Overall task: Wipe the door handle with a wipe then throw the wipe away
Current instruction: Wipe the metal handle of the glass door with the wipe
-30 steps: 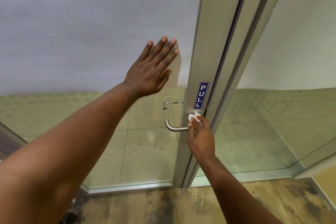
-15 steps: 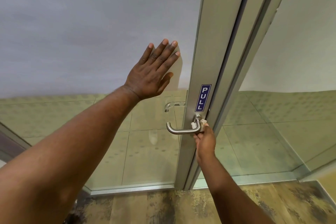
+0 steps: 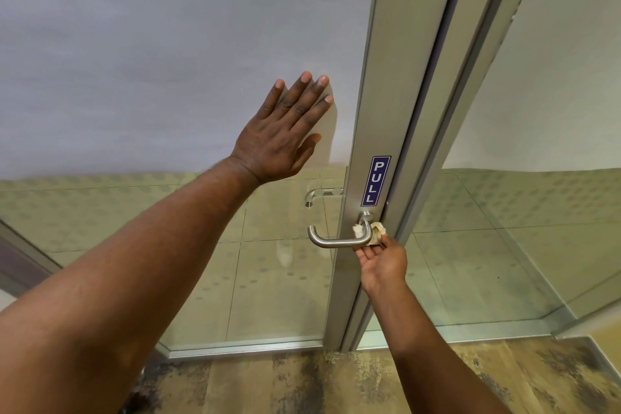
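Glass door in an aluminium frame, frosted above, clear below; worn wood-look floor along the bottom edge. Right hand, lower centre-right of the frame, palm up under the door handle, fingers pinched on a crumpled white wipe. The wipe is pressed around the handle's bend near its mount on the frame, so the neck is being wiped; the long horizontal bar to the left is bare. Left hand, centre frame, flat and spread on the frosted glass, holding nothing. Probably bracing so the door doesn't swing under wiping pressure. Blue PULL sticker sits on the frame just above the handle. A second lever shows through the glass, apparently on the far side of the door. No bin visible, so disposal means leaving this spot.
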### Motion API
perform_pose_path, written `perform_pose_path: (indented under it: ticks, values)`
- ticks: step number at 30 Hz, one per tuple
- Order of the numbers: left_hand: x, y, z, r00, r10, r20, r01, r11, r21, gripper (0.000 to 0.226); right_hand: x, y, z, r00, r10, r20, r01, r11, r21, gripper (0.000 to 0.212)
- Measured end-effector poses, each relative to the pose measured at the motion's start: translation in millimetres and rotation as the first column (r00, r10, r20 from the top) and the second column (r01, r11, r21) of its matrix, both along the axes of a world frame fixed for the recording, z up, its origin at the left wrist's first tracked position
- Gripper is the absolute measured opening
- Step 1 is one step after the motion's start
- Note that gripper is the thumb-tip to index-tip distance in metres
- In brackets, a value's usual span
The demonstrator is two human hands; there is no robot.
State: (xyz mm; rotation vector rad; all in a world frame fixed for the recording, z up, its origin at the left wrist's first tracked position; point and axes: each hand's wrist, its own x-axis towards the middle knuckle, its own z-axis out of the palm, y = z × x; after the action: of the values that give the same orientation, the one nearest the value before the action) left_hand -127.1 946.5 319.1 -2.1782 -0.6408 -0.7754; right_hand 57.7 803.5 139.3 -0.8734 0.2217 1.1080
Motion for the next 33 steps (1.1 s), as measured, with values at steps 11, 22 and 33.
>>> perform_pose_path:
  ticks: [11, 22, 33]
  values:
    - [0, 0, -1, 1.000, -0.009, 0.012, 0.009, 1.000, 0.007, 0.064, -7, 2, -10, 0.260, 0.062, 0.964, 0.101, 0.991, -0.091, 0.027]
    - [1, 0, 0, 1.000, -0.001, -0.001, 0.001, 1.000, 0.009, 0.065, -1, -4, -13, -0.270, 0.194, 0.943, 0.051, 0.981, -0.187, 0.034]
    - [1, 1, -1, 1.000, 0.008, 0.008, -0.008, 1.000, 0.007, 0.064, 6, 9, -10, 0.696, 0.127, 0.707, 0.074, 0.966, -0.246, 0.019]
